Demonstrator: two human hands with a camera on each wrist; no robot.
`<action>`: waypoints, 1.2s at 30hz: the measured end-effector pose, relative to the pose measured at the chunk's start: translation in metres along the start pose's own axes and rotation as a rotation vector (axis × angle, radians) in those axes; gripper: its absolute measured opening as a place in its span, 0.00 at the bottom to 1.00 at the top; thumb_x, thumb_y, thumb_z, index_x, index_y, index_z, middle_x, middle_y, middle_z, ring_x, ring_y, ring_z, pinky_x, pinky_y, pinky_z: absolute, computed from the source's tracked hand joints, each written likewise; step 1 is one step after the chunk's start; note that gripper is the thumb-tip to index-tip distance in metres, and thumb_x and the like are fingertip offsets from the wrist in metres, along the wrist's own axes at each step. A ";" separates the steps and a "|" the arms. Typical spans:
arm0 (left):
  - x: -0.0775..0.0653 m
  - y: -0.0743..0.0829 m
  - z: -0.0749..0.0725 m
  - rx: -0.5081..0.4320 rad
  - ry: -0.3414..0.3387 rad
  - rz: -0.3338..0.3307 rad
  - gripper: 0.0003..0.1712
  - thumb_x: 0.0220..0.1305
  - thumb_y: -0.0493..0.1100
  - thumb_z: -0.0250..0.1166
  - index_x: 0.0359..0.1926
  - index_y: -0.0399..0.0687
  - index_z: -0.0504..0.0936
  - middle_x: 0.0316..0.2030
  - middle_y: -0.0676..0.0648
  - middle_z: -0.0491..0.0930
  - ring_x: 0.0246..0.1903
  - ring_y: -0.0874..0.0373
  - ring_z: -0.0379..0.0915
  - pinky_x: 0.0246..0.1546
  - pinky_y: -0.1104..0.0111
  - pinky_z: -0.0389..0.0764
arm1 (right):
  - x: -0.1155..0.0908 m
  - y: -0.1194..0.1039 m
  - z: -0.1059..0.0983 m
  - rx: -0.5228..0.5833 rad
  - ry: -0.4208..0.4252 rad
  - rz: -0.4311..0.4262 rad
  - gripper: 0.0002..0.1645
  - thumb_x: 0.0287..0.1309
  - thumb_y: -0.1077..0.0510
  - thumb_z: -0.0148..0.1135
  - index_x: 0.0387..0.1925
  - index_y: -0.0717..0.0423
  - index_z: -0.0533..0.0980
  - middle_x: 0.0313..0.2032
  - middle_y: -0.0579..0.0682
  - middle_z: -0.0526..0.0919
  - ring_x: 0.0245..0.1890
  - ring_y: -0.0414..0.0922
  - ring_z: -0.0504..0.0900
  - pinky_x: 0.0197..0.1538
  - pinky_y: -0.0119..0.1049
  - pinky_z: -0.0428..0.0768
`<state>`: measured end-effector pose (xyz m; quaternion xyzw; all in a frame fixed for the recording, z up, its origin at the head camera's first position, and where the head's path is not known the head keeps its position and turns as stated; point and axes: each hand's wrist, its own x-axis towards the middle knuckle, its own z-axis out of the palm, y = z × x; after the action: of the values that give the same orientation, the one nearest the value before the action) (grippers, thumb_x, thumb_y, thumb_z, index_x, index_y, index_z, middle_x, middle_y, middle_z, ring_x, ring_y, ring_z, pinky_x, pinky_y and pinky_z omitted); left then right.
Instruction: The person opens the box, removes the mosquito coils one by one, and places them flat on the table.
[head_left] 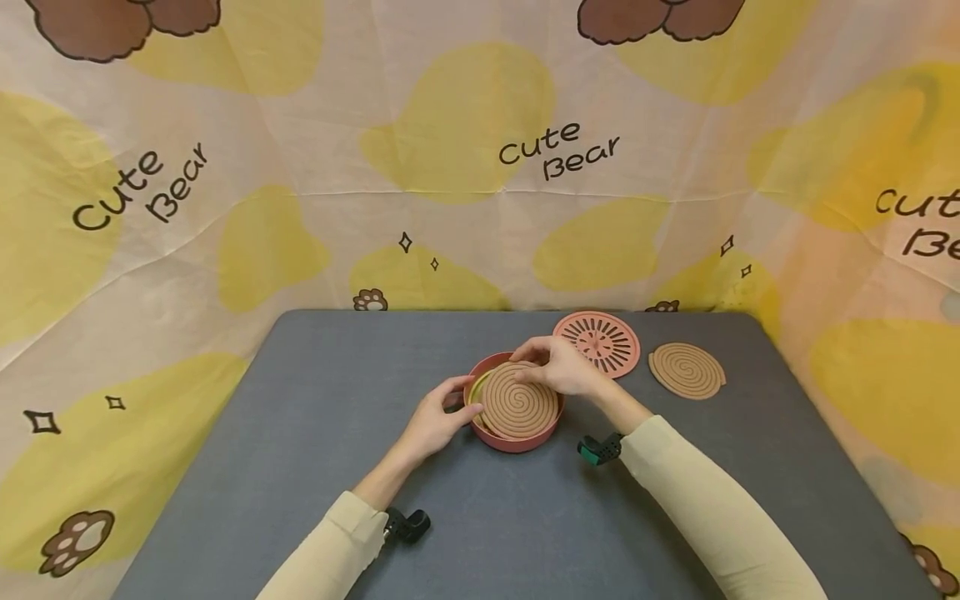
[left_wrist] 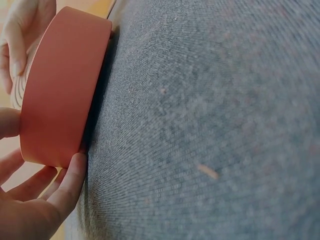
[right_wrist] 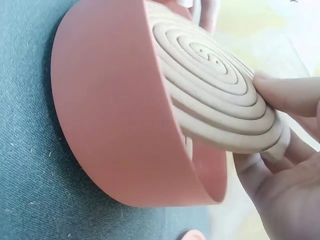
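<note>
A round, red-pink open box [head_left: 513, 446] stands on the grey table. My left hand [head_left: 437, 421] grips its left side, with the thumb at the rim and the fingers [left_wrist: 70, 187] along the outer wall. A tan spiral mosquito coil [head_left: 519, 407] lies tilted in the box's mouth, its far edge raised. That raised edge is pinched by my right hand [head_left: 558, 367], thumb on top and fingers [right_wrist: 252, 172] beneath. Under the coil [right_wrist: 215, 100], most of the box's inside is hidden; a yellow-green strip [head_left: 477, 387] shows at the left inner wall.
Behind my right hand lies a pink slotted lid [head_left: 611, 337], partly covered by that hand. Another mosquito coil [head_left: 686, 371] lies flat to its right. A printed cloth [head_left: 465, 125] hangs behind and beside the table [head_left: 337, 375].
</note>
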<state>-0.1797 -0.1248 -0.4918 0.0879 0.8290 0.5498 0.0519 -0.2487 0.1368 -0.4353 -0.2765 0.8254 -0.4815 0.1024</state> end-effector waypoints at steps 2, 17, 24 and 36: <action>0.000 0.000 0.000 0.000 0.005 0.003 0.30 0.68 0.48 0.70 0.68 0.51 0.76 0.65 0.44 0.75 0.61 0.45 0.75 0.51 0.54 0.81 | -0.003 -0.001 -0.002 -0.001 0.028 -0.006 0.14 0.62 0.59 0.72 0.49 0.57 0.84 0.41 0.50 0.86 0.39 0.46 0.83 0.43 0.39 0.81; 0.000 0.001 0.001 0.004 0.028 0.004 0.30 0.67 0.45 0.71 0.68 0.49 0.76 0.63 0.43 0.76 0.61 0.44 0.75 0.51 0.53 0.81 | -0.033 -0.001 -0.033 0.081 0.213 0.033 0.17 0.61 0.59 0.73 0.51 0.60 0.84 0.45 0.57 0.85 0.40 0.49 0.83 0.39 0.33 0.81; 0.001 0.003 0.002 0.010 0.025 0.007 0.30 0.68 0.44 0.70 0.68 0.47 0.76 0.64 0.43 0.75 0.60 0.44 0.75 0.51 0.53 0.80 | -0.053 0.008 -0.052 0.050 0.279 0.095 0.20 0.60 0.58 0.74 0.52 0.61 0.83 0.46 0.58 0.84 0.39 0.44 0.84 0.40 0.31 0.81; 0.001 0.000 0.002 0.018 0.028 0.017 0.30 0.68 0.45 0.70 0.68 0.48 0.76 0.64 0.43 0.76 0.60 0.44 0.75 0.53 0.52 0.79 | -0.086 0.026 -0.077 0.159 0.339 0.192 0.23 0.61 0.59 0.73 0.54 0.68 0.80 0.48 0.61 0.84 0.40 0.38 0.84 0.38 0.32 0.83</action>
<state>-0.1807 -0.1227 -0.4930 0.0880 0.8338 0.5439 0.0348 -0.2208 0.2514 -0.4258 -0.1028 0.8128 -0.5726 0.0291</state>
